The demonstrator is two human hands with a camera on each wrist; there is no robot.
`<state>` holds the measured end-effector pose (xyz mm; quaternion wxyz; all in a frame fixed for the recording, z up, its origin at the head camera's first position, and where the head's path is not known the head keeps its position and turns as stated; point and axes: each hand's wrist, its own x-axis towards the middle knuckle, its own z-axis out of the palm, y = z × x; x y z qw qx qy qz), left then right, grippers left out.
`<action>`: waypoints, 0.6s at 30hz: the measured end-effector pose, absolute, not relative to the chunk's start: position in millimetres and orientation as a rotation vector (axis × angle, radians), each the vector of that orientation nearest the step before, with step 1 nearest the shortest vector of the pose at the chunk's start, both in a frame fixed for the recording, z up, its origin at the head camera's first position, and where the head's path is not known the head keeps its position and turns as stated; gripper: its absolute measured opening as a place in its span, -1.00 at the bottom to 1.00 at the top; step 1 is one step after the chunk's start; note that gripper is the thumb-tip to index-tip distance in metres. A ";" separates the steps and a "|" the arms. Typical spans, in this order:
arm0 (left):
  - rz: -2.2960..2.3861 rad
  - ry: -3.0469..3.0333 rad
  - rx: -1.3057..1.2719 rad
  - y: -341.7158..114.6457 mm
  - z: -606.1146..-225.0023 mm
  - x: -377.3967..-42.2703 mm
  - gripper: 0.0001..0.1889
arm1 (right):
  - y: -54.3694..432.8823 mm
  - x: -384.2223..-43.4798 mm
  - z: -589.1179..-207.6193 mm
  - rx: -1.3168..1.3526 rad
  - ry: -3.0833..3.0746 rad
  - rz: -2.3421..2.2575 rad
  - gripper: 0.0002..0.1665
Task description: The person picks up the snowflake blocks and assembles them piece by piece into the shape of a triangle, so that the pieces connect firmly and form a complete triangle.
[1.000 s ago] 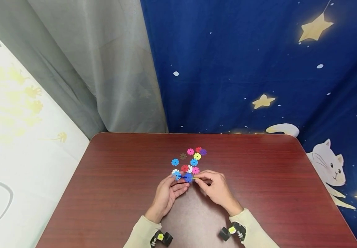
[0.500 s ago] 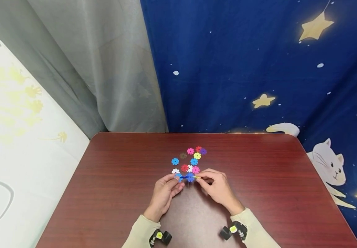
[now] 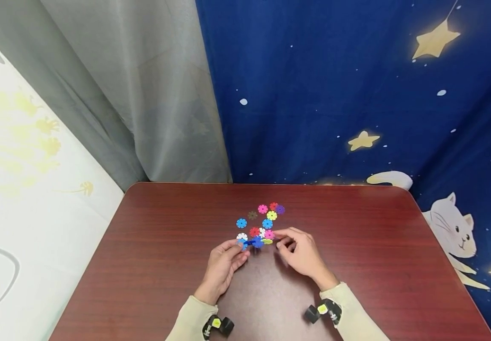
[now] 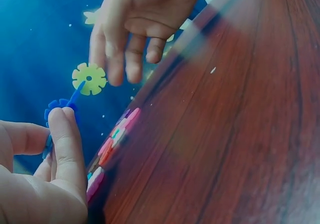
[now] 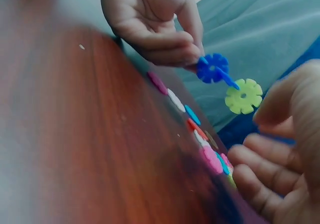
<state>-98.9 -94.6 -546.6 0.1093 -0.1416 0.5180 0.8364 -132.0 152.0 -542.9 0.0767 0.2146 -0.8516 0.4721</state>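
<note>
My left hand [image 3: 221, 267] pinches one end of a short chain of notched snowflake discs above the table. At the held end is a light blue disc [image 3: 242, 244], partly covered by the thumb. Darker blue discs [image 5: 212, 73] slot edgewise into the chain. A yellow-green disc [image 4: 82, 74] sticks out at the far end, joined to a blue disc seen edge-on. Just right of that yellow-green disc hovers my right hand [image 3: 301, 253], its fingers loosely bent and holding nothing. In the right wrist view a small gap separates its fingertips from the disc.
Several loose discs lie flat beyond the hands, among them a pink disc [image 3: 263, 209], a brown disc [image 3: 252, 215] and a purple disc [image 3: 280, 209]. The dark red wooden table [image 3: 164, 222] ends at grey and blue curtains behind.
My right hand has let go of the yellow-green disc and drawn slightly to the right. The chain stays in my left hand, which shifted a little left; the yellow-green disc now shows more of its face.
</note>
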 end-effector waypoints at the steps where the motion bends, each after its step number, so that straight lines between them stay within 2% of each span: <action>1: 2.461 1.523 -0.430 -94.7 -545.8 -99.1 -0.76 | 152.1 -134.6 -543.0 0.617 -2.595 1.357 -0.67; 12: 2.472 1.512 -0.422 -98.2 -544.6 -98.8 -0.83 | 132.7 -157.0 -547.2 0.420 -2.896 0.958 -0.54; 18: 2.475 1.511 -0.414 -99.2 -546.1 -100.1 -0.86 | 125.9 -158.1 -546.5 0.344 -2.918 0.962 -0.72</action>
